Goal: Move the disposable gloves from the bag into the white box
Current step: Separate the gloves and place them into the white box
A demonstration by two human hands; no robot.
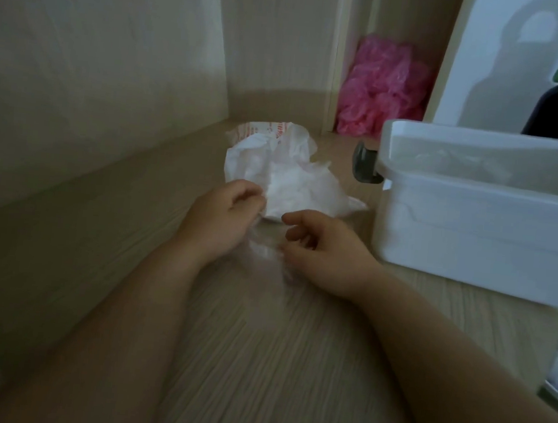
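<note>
Left hand [222,214]: fingers curled tight, pinching the left edge of a clear glove [266,249].

The clear glove spans the gap between the two hands, low over the wooden top [254,364]. It's a thin film, blurred.

Bag [275,166]: just beyond both sets of fingertips. Crumpled white with red print, and white film bulges out of its near side.

Right hand [325,250]: thumb out, fingers curled in on the glove's right edge. Looks like a pinch, but the blur makes that less certain than on the left.

White box [476,225]: just right of the right hand, open side up, with a grey latch [365,163] on the end facing the bag. There seems to be some clear film inside already.

Step in hand, my read: one glove peeled off the stack, carry to the box pending.
- Keep both pinches light, since the film will stretch or tear.
- Check that only one layer came away.
- Release the left pinch first, so the right hand can swing the glove right over the rim.
- Drop it in from above, because the film will cling to skin.

Orientation: the glove's long axis seems to run from the bag end back toward the wrists. It's bunched, so I can't tell cuff from fingers. The box's long axis runs rightward, away from the hands.
</note>
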